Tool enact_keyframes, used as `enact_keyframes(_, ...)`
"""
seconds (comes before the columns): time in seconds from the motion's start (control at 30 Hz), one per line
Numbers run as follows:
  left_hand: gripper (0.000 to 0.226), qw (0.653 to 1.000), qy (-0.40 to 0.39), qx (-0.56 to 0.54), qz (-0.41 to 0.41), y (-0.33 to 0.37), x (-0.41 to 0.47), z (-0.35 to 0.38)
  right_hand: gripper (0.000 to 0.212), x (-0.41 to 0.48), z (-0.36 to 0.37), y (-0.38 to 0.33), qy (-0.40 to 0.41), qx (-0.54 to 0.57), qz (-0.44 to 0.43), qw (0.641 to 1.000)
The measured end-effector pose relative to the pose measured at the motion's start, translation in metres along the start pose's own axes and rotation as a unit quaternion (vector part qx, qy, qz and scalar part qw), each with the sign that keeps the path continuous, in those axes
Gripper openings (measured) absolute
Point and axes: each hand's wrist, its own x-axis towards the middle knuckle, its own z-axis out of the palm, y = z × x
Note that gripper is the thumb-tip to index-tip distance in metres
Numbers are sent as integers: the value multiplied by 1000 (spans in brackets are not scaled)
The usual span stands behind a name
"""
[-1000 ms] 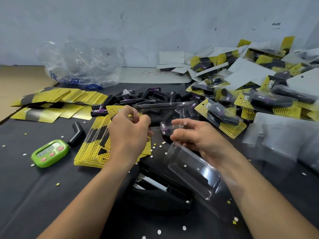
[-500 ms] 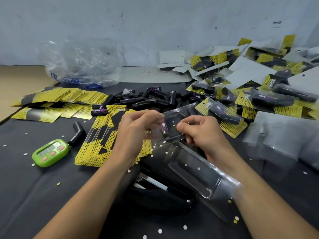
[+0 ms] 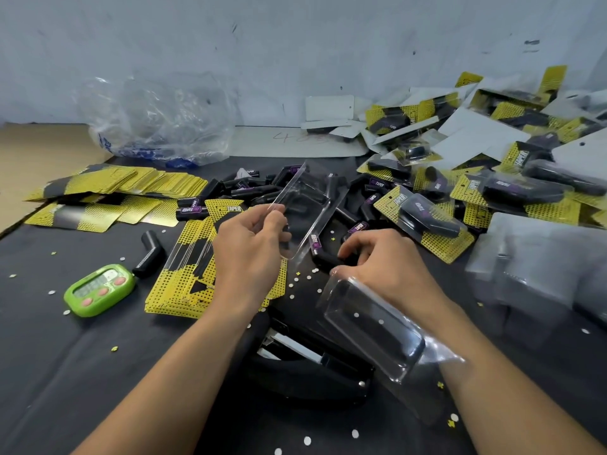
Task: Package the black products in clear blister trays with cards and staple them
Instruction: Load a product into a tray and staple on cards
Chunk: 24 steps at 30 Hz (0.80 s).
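My left hand (image 3: 253, 254) pinches a clear blister tray (image 3: 303, 205) by its near edge and holds it tilted above the table. My right hand (image 3: 384, 267) curls its fingers round a black product (image 3: 320, 249) with a purple label lying on the black cloth. A second clear blister tray (image 3: 374, 326) lies under my right wrist. A stack of yellow dotted cards (image 3: 184, 274) sits under my left hand. The black stapler (image 3: 308, 366) lies between my forearms. Loose black products (image 3: 249, 188) are heaped beyond the hands.
A green timer (image 3: 98, 289) and one bent black product (image 3: 149, 254) lie at the left. More yellow cards (image 3: 108, 188) fan out at the far left. Finished packs (image 3: 427, 218) pile up at the right, with clear trays (image 3: 542, 274) stacked near them. A crumpled plastic bag (image 3: 157, 119) sits at the back.
My hands have parted. The left hand lifted the clear tray alone, up and away. The right hand dropped to the cloth and closed on a black product.
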Motion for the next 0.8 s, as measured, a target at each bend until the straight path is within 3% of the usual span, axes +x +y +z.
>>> enact_keyframes(0.17,15,1000,5,-3,-4,-2,2,1,8,1,-1,0,8,-5,-3,1000)
enact_keyframes(0.23,19,1000,11,-2,-6,-2,2,1,5,3,-2,0,12,39,11,999)
enact_keyframes(0.33,16,999,26,42,7,-4,4,-2,18,7,-6,5,48,132,58,988)
enact_keyframes(0.53,20,995,32,90,18,-2,1,-2,27,12,-12,8,119,365,134,914)
enact_keyframes(0.8,21,993,42,104,28,0,1,-2,28,9,-17,-1,145,509,101,842)
